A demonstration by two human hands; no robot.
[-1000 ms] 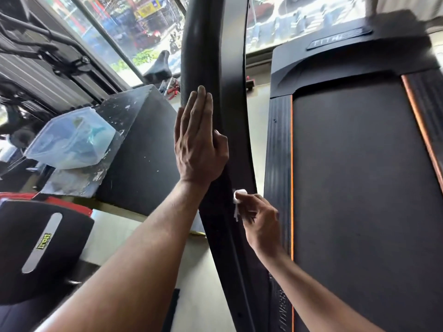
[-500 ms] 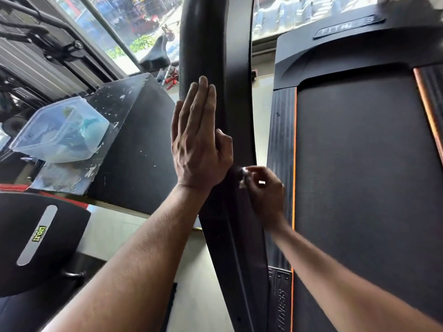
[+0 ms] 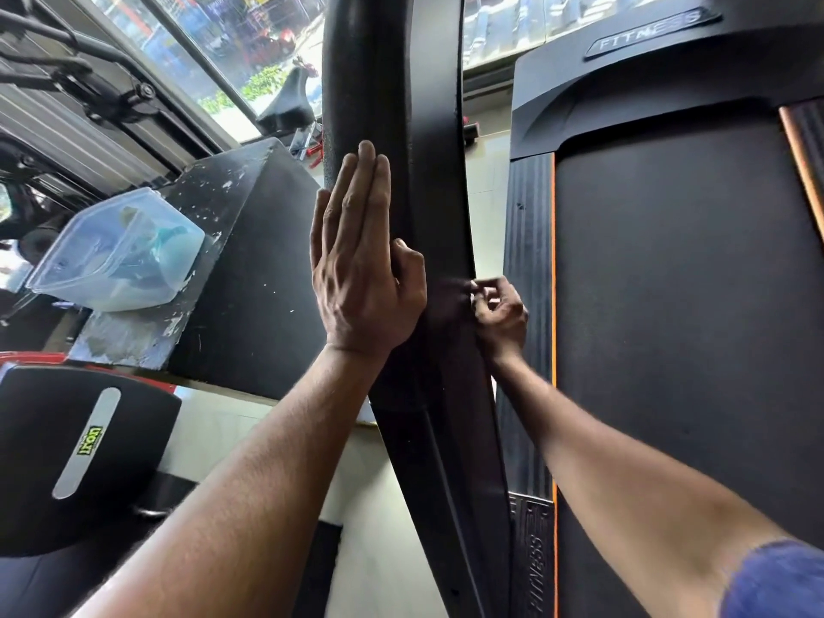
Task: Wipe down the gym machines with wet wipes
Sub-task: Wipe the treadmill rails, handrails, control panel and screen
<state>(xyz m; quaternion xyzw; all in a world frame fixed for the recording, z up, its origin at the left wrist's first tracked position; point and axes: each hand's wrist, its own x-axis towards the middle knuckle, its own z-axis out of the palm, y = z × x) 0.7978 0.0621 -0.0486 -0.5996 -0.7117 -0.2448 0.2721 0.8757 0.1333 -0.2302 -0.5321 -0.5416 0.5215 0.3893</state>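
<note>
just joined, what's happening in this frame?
A person is wiping a treadmill's black upright. The left hand lies flat against the upright, fingers straight. The right hand pinches a small white wipe against the upright's right edge, beside the belt. A clear plastic tub sits on a black box to the left.

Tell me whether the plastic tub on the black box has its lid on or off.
On. The clear plastic tub sits tilted on the black box with a translucent lid covering its top; the blue-green contents show only through the plastic.
</note>
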